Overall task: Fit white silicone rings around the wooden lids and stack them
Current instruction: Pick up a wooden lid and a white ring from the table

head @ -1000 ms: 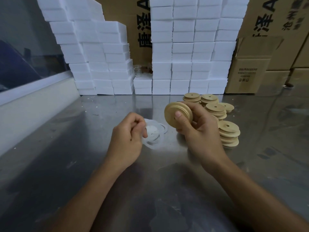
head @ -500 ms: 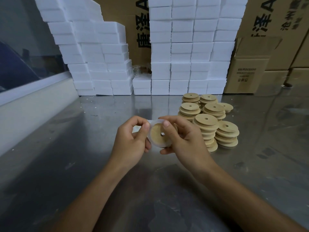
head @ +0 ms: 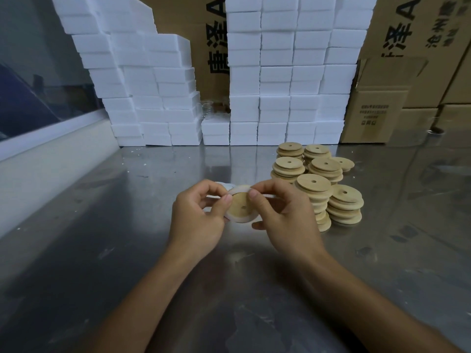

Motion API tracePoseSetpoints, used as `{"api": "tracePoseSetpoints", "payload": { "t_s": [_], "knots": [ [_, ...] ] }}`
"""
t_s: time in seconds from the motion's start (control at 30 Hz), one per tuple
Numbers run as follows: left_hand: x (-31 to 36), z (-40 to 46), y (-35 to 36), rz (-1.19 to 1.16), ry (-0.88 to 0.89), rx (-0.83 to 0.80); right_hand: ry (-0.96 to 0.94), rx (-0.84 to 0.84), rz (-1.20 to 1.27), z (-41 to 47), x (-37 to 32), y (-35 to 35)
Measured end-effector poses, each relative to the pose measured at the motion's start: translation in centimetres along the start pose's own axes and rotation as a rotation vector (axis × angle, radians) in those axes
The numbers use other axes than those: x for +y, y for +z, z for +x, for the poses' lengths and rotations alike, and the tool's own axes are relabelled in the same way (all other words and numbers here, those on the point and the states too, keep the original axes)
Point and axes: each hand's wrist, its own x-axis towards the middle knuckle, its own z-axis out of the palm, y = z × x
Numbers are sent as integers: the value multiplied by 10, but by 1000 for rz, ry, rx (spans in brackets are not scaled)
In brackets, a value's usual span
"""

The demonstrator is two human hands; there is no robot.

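Stretching a white silicone ring (head: pixel 239 219) round a wooden lid (head: pixel 240 205) was the step in hand: both hands held the pair just above the table (head: pixel 127 250), near the middle of the view. The left hand (head: pixel 197 220) pinched the ring's rim at the lid's 9 o'clock side, thumb on its face; the right hand (head: pixel 277 220) pinched the rim at 1 o'clock, its fingers curled behind. The ring looked seated along the lower edge but not clearly along the top, so the next move probably called for working it round until it sat evenly, then setting the lid on a stack.

Just beyond the hands, at 11 o'clock, spare rings (head: pixel 224 186) lay on the table. At 2 o'clock the stacks of lids (head: pixel 316 174) stood close to the right hand, and a careless elbow could topple them. Farther off, white foam blocks (head: pixel 280 85) and cardboard boxes (head: pixel 377 115) walled the far edge; open room lay to the left and near.
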Motion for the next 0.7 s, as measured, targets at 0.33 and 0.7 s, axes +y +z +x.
{"api": "tracePoseSetpoints", "payload": {
  "t_s": [0.33, 0.7],
  "knots": [
    [-4, 3, -5, 127, -18, 19, 60, -45, -119, 5, 10, -6],
    [-11, 7, -16, 32, -210, -79, 170, -130, -99, 9, 10, -12]
  ]
}}
